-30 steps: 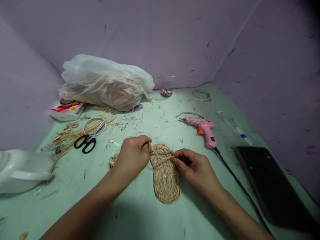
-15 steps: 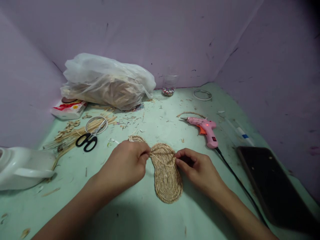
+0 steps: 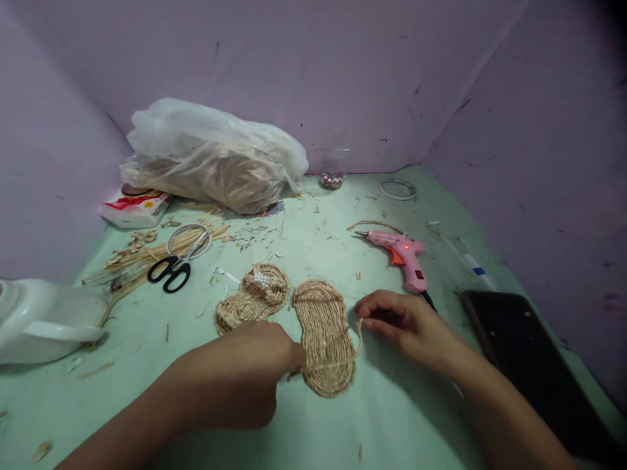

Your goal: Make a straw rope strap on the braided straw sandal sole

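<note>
A sole-shaped piece of coiled straw cord [image 3: 326,326] lies flat on the table between my hands. A thin braided cord [image 3: 361,339] crosses over its lower part. My left hand [image 3: 255,369] is closed on one end of this cord at the sole's lower left edge. Thumb and fingertips of my right hand [image 3: 406,326] pinch the other end, just right of the sole. Behind my left hand lies a second woven sole [image 3: 259,294] with a strap and white beads on top.
At the right are a pink glue gun [image 3: 404,254] with a black cable and a dark phone [image 3: 519,365]. Scissors [image 3: 171,271], straw strips [image 3: 132,261] and a white jug [image 3: 49,320] stand or lie left. Behind are a plastic bag [image 3: 215,156] and a bead jar [image 3: 333,170].
My left hand has moved down toward me, drawing the cord from the sole's upper part to its lower part. The beaded sole now shows more. My right hand has shifted slightly right.
</note>
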### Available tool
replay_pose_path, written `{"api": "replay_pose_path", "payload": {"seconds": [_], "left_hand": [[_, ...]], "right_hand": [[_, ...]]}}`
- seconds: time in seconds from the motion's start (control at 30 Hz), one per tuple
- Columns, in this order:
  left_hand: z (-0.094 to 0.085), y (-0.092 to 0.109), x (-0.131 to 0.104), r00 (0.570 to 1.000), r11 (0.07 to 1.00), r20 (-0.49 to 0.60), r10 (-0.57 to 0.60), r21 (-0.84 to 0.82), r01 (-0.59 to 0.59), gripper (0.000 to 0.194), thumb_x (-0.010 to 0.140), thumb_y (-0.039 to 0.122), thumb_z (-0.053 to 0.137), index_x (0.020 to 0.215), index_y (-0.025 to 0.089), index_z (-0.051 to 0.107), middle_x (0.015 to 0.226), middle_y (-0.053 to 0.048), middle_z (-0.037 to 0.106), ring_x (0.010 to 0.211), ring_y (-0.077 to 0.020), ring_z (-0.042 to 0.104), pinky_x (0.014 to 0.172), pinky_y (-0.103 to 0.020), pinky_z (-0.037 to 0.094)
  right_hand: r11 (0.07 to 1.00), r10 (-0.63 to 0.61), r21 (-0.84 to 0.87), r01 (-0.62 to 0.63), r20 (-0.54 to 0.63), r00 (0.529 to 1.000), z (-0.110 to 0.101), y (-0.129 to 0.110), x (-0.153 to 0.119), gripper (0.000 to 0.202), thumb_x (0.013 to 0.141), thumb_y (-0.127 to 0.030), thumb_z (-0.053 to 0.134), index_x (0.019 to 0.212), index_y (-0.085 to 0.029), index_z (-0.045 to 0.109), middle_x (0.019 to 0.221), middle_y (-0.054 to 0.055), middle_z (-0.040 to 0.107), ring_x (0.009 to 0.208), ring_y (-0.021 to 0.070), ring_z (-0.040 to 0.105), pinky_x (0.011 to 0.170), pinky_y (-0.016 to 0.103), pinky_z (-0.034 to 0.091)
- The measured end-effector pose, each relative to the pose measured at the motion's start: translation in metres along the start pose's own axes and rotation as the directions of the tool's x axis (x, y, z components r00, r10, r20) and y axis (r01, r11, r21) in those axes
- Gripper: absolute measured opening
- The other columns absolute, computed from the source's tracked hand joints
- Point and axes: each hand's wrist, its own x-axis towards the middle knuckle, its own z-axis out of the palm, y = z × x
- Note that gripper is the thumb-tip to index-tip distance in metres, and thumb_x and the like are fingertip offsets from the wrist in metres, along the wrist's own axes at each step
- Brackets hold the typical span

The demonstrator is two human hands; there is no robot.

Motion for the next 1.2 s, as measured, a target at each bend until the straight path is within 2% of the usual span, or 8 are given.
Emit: {"api": "replay_pose_path", "payload": {"seconds": [0.17, 0.27, 0.47, 0.6, 0.73, 0.9, 1.0, 1.2], "left_hand": [[0.0, -0.005, 0.009, 0.985, 0.995, -0.134, -0.104, -0.01, 0.104, 0.021, 0.07, 0.012, 0.045, 0.052, 0.018, 0.054, 0.052, -0.003, 0.053, 0.05, -0.0146, 0.047, 0.049, -0.027, 0.024], [0.003, -0.001, 0.016, 0.957, 0.975, -0.187, -0.221, -0.017, 0.222, 0.026, 0.078, 0.022, 0.043, 0.057, 0.016, 0.058, 0.062, -0.009, 0.061, 0.058, -0.0196, 0.055, 0.052, -0.028, 0.029], [0.017, 0.012, 0.022, 0.931, 0.953, -0.234, -0.281, 0.043, 0.299, 0.025, 0.08, 0.021, 0.04, 0.071, 0.014, 0.062, 0.07, -0.016, 0.066, 0.065, -0.025, 0.062, 0.053, -0.03, 0.033], [0.022, 0.013, 0.024, 0.932, 0.965, -0.263, -0.252, 0.003, 0.261, 0.023, 0.078, 0.017, 0.041, 0.072, 0.015, 0.063, 0.07, -0.013, 0.067, 0.066, -0.0235, 0.062, 0.054, -0.03, 0.034], [0.027, 0.008, 0.028, 0.92, 0.977, -0.328, -0.214, -0.061, 0.206, 0.022, 0.077, 0.015, 0.041, 0.07, 0.015, 0.062, 0.066, -0.011, 0.066, 0.062, -0.0216, 0.061, 0.053, -0.029, 0.033], [0.033, 0.002, 0.034, 0.88, 0.953, -0.397, -0.261, -0.251, 0.17, 0.02, 0.075, 0.016, 0.044, 0.066, 0.016, 0.061, 0.063, -0.008, 0.065, 0.059, -0.0172, 0.058, 0.053, -0.026, 0.034], [0.034, 0.003, 0.038, 0.842, 0.89, -0.427, -0.329, -0.438, 0.126, 0.017, 0.075, 0.02, 0.046, 0.067, 0.016, 0.06, 0.059, -0.004, 0.061, 0.054, -0.0139, 0.054, 0.051, -0.024, 0.035], [0.036, 0.02, 0.041, 0.928, 0.501, -0.141, -0.345, -0.863, 0.056, 0.011, 0.071, 0.021, 0.051, 0.063, 0.016, 0.056, 0.041, 0.006, 0.046, 0.036, -0.0075, 0.039, 0.038, -0.019, 0.029]], "right_hand": [[0.984, -0.082, -0.163, 0.069, -0.076, 0.994, 0.002, 0.006, 0.001, 0.02, 0.076, -0.013, 0.048, 0.079, -0.021, 0.066, 0.082, 0.003, 0.068, 0.077, 0.0176, 0.063, 0.072, 0.031, 0.048], [0.968, -0.027, -0.251, -0.015, -0.165, 0.986, 0.001, 0.01, 0.0, 0.018, 0.076, -0.017, 0.051, 0.083, -0.021, 0.067, 0.08, 0.004, 0.069, 0.072, 0.0197, 0.063, 0.068, 0.033, 0.048], [0.991, -0.032, -0.133, -0.023, -0.397, 0.917, 0.006, -0.01, 0.008, 0.022, 0.077, -0.032, 0.057, 0.092, -0.018, 0.063, 0.089, 0.009, 0.068, 0.073, 0.0205, 0.062, 0.068, 0.036, 0.05], [0.95, -0.262, -0.243, 0.199, -0.266, 0.928, 0.02, -0.031, 0.026, 0.024, 0.076, -0.024, 0.059, 0.101, -0.022, 0.061, 0.101, 0.007, 0.063, 0.095, 0.0222, 0.056, 0.083, 0.04, 0.045], [0.933, -0.273, -0.276, 0.232, -0.119, 0.955, 0.036, -0.037, 0.044, 0.023, 0.077, -0.022, 0.059, 0.099, -0.021, 0.064, 0.104, 0.008, 0.062, 0.095, 0.0221, 0.056, 0.083, 0.04, 0.044], [0.977, -0.212, -0.061, 0.203, -0.249, 0.945, 0.043, -0.029, 0.042, 0.015, 0.078, -0.016, 0.05, 0.081, -0.019, 0.065, 0.092, 0.007, 0.065, 0.086, 0.0192, 0.059, 0.077, 0.035, 0.046], [0.984, -0.081, 0.123, 0.128, -0.331, 0.94, 0.04, -0.023, 0.03, 0.013, 0.079, -0.021, 0.049, 0.083, -0.019, 0.062, 0.092, 0.006, 0.066, 0.086, 0.0192, 0.06, 0.075, 0.033, 0.047], [0.971, 0.049, 0.234, 0.047, -0.39, 0.919, 0.041, -0.015, 0.007, 0.018, 0.081, -0.021, 0.045, 0.092, -0.02, 0.059, 0.092, 0.006, 0.065, 0.085, 0.0192, 0.06, 0.073, 0.032, 0.048]]}}
